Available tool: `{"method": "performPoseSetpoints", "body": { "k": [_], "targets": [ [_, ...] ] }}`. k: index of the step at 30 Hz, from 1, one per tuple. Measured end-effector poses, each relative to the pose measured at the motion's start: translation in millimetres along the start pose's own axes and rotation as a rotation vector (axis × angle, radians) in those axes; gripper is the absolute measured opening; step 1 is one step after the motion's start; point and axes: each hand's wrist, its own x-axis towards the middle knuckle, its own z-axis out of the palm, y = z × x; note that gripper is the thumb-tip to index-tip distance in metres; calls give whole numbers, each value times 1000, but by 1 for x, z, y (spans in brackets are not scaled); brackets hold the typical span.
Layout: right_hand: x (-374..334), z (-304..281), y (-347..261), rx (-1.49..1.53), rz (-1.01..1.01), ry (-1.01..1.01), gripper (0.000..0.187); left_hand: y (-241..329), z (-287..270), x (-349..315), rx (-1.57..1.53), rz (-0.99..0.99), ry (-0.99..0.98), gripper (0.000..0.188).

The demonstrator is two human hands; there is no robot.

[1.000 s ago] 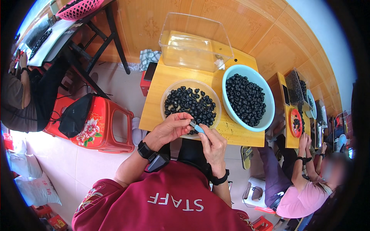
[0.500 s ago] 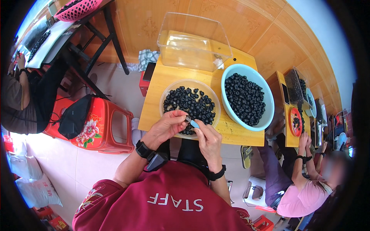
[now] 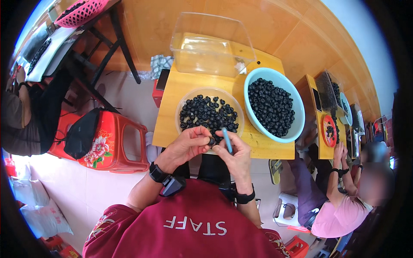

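Black round piece [image 3: 211,141] sits near the frame's centre, clamped between the left hand's [image 3: 188,144] fingers; the right hand's [image 3: 236,155] fingers grip a light-blue tool [image 3: 226,140] just beside it; a loose pinch could drop the piece, perhaps into the clear round tray [image 3: 240,107].

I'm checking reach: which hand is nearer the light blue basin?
Right. The right hand is off the near left side of the light blue basin; the left hand is farther left, beyond the right hand.
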Motion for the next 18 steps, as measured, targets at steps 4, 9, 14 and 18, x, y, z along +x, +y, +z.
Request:
{"method": "performPoseSetpoints", "body": {
  "k": [4,9,14,18],
  "targets": [
    [0,6,2,198,94,-59,17,-7,-4,1,29,-25,-27,13],
    [-2,-1,0,261,269,-121,8,-9,-15,-2,-9,-118,-64,15],
    [-8,5,4,28,41,-90,20,-14,-19,-2,-28,-102,-19,13],
    [-8,2,10,47,89,-99,16,-17,-16,0,34,-122,33,12]
  ]
}}
